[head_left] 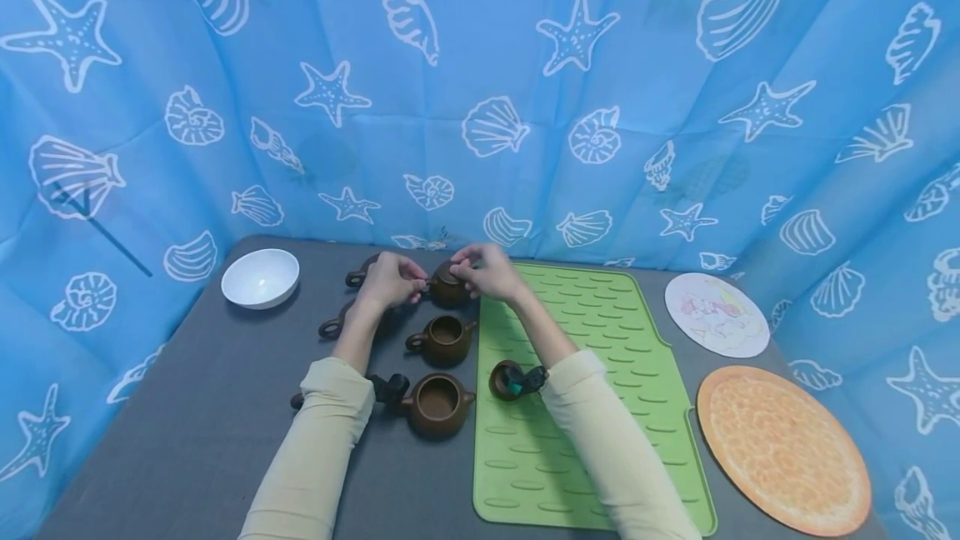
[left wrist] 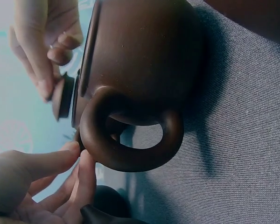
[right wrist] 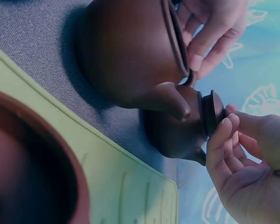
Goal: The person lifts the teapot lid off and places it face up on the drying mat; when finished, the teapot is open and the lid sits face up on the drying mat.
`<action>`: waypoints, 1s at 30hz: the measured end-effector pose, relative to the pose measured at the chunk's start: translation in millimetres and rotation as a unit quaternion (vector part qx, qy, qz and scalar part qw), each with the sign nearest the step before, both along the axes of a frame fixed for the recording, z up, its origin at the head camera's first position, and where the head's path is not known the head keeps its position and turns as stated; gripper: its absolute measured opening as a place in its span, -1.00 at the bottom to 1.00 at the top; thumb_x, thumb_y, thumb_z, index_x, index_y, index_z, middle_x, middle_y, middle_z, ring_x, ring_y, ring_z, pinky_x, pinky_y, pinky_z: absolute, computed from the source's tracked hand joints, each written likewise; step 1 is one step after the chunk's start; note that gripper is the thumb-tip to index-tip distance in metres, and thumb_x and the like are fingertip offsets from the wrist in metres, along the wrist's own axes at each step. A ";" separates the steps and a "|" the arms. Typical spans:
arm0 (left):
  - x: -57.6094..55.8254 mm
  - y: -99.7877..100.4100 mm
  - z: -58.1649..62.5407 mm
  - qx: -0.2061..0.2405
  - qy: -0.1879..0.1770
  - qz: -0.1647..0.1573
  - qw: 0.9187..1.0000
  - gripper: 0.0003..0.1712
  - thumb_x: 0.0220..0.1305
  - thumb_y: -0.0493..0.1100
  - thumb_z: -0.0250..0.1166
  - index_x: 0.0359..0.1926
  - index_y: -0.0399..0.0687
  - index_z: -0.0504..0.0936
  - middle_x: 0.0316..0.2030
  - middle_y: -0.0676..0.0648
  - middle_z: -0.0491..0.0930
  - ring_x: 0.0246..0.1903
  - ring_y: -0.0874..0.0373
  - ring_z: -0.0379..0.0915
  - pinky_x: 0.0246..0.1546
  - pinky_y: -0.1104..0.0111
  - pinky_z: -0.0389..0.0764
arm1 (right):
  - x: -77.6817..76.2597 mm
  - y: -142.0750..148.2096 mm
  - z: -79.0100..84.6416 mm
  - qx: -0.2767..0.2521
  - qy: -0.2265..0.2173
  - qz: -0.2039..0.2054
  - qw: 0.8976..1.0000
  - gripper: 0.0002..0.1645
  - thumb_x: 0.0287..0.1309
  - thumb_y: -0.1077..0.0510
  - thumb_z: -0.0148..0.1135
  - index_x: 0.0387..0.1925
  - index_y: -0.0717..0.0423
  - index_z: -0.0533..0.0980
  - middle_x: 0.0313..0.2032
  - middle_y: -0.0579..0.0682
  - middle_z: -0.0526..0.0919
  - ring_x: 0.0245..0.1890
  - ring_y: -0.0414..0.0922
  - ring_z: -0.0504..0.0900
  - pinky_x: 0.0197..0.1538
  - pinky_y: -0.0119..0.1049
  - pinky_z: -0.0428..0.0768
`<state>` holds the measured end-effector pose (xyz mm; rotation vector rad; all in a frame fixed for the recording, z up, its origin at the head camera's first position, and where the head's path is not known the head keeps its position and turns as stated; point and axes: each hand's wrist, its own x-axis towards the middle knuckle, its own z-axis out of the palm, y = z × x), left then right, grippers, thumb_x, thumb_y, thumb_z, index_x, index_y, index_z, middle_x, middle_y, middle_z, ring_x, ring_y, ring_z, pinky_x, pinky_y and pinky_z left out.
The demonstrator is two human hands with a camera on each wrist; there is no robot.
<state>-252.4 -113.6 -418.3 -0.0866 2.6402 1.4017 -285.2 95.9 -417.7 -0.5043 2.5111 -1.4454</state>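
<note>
A brown teapot [head_left: 450, 293] stands at the far end of a row of three on the grey cloth. My left hand [head_left: 393, 280] pinches its handle between thumb and fingers; in the left wrist view a nearer teapot [left wrist: 149, 60] partly hides that handle. With thumb and fingertips, my right hand [head_left: 487, 272] holds a small brown lid [right wrist: 214, 112] right at the far teapot's mouth. Tilted slightly in the left wrist view, the lid [left wrist: 64, 98] shows its inner rim. The middle teapot [head_left: 444, 340] and the front teapot [head_left: 438, 407] have uncovered mouths.
More brown teapots, their handles [head_left: 330, 329] showing, are partly hidden behind my left arm. A green mat [head_left: 585, 323] lies right of the row, bearing a small brown vessel [head_left: 501, 380]. A white bowl [head_left: 260, 277], a round picture [head_left: 716, 315] and an orange-brown disc [head_left: 783, 448] lie farther out.
</note>
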 end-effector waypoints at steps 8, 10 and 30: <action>0.0 -1.3 -1.3 0.017 -0.011 0.004 1.000 -0.86 0.53 -0.34 0.31 -0.04 -0.29 0.77 -0.16 -0.25 0.76 -0.37 0.15 0.71 -0.02 0.08 0.83 | 12.9 16.9 5.4 -0.029 0.019 0.003 0.999 -0.73 0.51 0.22 0.31 0.09 0.33 0.63 -0.15 0.11 0.63 -0.53 -0.11 0.59 -0.45 -0.19 0.68; 1.1 -1.8 -1.8 0.015 -0.007 0.002 1.000 -0.86 0.53 -0.35 0.30 -0.05 -0.30 0.77 -0.16 -0.26 0.77 -0.35 0.13 0.72 -0.01 0.06 0.83 | 18.6 22.7 7.1 -0.031 0.012 0.012 0.999 -0.73 0.54 0.20 0.29 0.10 0.31 0.61 -0.15 0.12 0.63 -0.60 -0.17 0.49 -0.52 -0.35 0.52; 2.7 -0.3 -3.0 -0.015 0.019 -0.003 1.000 -0.86 0.52 -0.32 0.32 -0.04 -0.24 0.79 -0.16 -0.24 0.80 -0.30 0.07 0.73 -0.32 0.41 0.64 | 94.5 110.5 25.4 -0.113 -0.006 0.066 0.991 -0.50 0.65 0.30 0.06 0.49 0.28 0.32 0.35 0.45 0.42 -0.24 -0.19 0.79 -0.23 0.03 0.84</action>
